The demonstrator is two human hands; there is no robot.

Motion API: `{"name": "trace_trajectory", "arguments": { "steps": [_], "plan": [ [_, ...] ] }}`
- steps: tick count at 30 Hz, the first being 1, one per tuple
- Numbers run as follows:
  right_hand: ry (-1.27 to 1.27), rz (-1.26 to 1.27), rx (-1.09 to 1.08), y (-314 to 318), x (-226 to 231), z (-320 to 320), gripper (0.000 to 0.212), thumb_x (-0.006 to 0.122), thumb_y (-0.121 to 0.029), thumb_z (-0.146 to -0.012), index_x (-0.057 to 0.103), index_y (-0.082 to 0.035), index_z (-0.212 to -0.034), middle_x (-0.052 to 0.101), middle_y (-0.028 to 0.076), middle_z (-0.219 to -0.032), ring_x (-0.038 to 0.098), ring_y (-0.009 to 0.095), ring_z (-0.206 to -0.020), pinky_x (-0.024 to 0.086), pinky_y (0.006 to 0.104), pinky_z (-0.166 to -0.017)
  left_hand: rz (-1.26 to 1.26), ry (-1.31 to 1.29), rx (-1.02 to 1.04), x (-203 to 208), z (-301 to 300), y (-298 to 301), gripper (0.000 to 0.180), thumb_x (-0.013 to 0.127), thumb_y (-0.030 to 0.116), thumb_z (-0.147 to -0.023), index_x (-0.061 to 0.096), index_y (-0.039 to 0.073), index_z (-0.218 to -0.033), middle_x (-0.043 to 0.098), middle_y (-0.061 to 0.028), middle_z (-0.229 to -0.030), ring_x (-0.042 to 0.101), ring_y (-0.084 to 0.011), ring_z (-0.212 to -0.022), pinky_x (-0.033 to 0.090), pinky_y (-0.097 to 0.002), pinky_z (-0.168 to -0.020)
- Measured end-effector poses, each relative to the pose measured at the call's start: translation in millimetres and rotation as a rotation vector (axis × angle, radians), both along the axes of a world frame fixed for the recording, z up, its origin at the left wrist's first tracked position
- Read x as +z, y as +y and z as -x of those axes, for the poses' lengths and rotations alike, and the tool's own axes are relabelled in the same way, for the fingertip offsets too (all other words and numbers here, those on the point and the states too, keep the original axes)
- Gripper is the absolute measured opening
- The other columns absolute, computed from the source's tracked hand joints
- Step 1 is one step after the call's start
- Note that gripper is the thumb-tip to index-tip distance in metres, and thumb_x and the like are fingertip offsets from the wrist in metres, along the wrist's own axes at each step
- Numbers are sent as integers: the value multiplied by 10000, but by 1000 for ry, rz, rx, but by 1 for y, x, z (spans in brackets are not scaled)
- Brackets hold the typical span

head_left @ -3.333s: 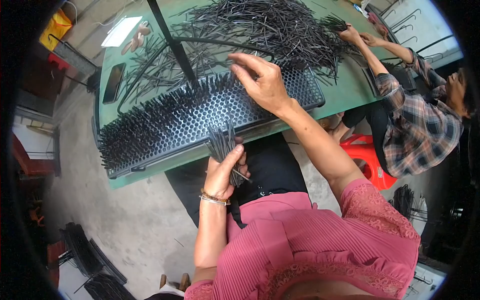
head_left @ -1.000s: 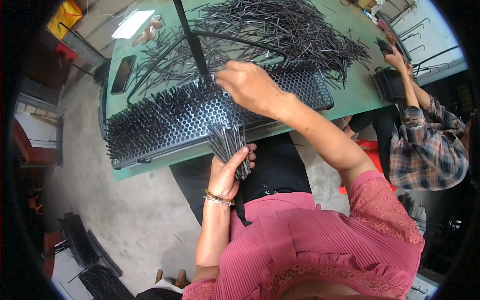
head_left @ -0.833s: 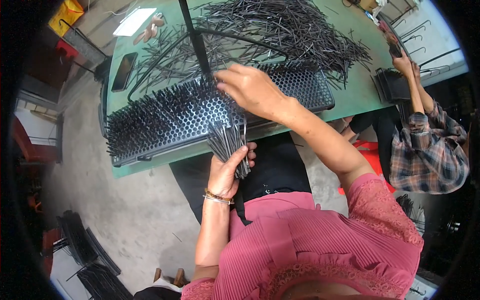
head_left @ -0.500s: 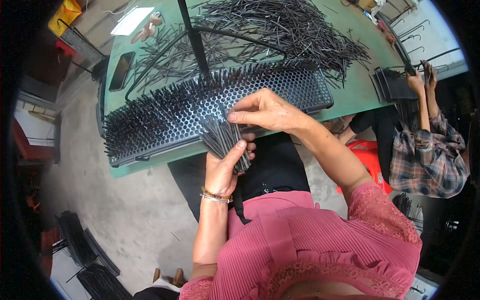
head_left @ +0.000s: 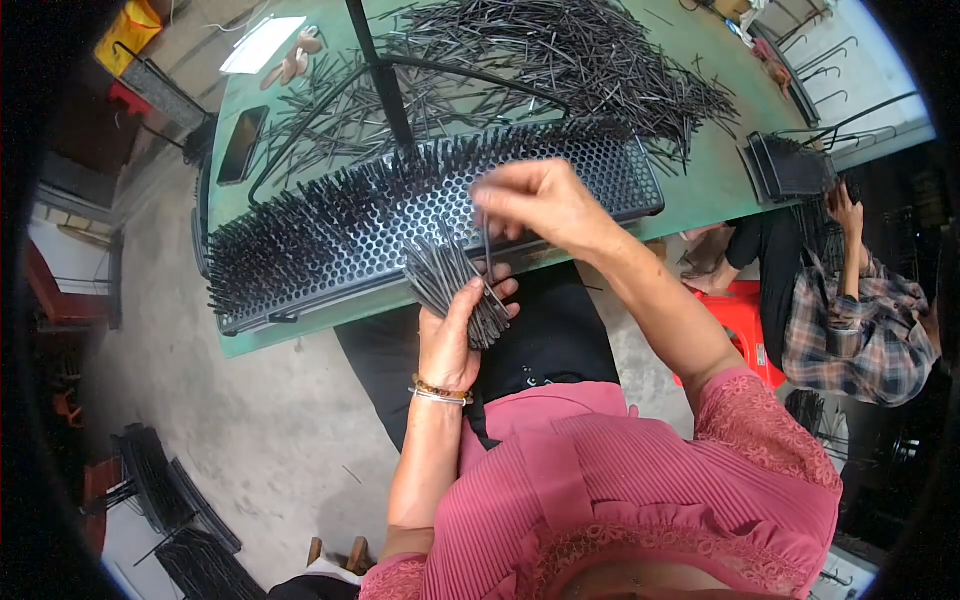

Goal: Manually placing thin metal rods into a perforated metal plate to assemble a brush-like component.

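Observation:
My left hand (head_left: 448, 343) is closed around a bundle of thin black sticks (head_left: 438, 273), their upper ends fanned out toward the rack. Just above and to the right of it, my right hand (head_left: 555, 208) is pinched, its fingertips smeared by motion. A single black stick (head_left: 487, 242) hangs down from those fingers. Both hands are over the near edge of a long black rack (head_left: 400, 236) with a grid of round holes. Many upright sticks fill its left part and far rows; bare holes show along the middle, near side and right end.
A large heap of loose black sticks (head_left: 590, 70) covers the back of the green table (head_left: 700, 190). A black metal frame (head_left: 390, 100) rises behind the rack. A phone (head_left: 243, 145) lies at left. At right, a person in a checked shirt (head_left: 850, 325) sits near another rack (head_left: 790, 165).
My right hand has moved slightly up and right, away from the bundle, with a stick below its fingers. My left hand has shifted slightly right. The other person's hands have lowered.

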State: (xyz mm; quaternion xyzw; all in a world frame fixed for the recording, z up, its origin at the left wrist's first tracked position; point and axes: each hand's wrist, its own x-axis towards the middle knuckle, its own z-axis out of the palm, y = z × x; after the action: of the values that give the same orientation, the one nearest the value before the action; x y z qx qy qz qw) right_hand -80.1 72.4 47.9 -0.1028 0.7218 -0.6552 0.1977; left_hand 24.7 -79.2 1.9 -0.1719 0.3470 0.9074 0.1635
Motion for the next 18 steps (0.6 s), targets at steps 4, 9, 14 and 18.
{"name": "trace_trajectory", "arguments": {
  "steps": [4,9,14,18],
  "plan": [
    [433,115,-228,-10,8,15,254,622,-93,-858,601,43,-1072,660,69,-842,607,93,-760,501,220,-671,11,14,-120,9,4,1,301,543,130,-892,498,-37,-1138,628,-173,-1013,643,-230,-834,562,-344,-706],
    [719,-93,-321,-26,-11,34,227,612,-79,-857,624,-7,-1071,675,71,-863,639,98,-783,512,226,-678,96,-91,-126,-4,4,3,267,607,127,-859,566,-52,-1053,644,-150,-954,636,-184,-780,558,-306,-676],
    [929,-178,-290,-30,-20,40,215,619,-129,-833,634,-6,-1008,660,143,-872,644,242,-733,503,312,-645,110,-113,-137,-3,2,3,244,612,115,-850,585,-53,-1024,652,-144,-940,635,-173,-759,552,-284,-651],
    [1203,-399,-166,-33,-24,43,224,654,-104,-788,646,-30,-999,637,106,-913,598,265,-852,454,362,-774,158,-95,-106,-5,1,6,279,612,194,-853,611,-46,-995,648,-74,-783,628,-146,-635,528,-248,-577]
  ]
}}
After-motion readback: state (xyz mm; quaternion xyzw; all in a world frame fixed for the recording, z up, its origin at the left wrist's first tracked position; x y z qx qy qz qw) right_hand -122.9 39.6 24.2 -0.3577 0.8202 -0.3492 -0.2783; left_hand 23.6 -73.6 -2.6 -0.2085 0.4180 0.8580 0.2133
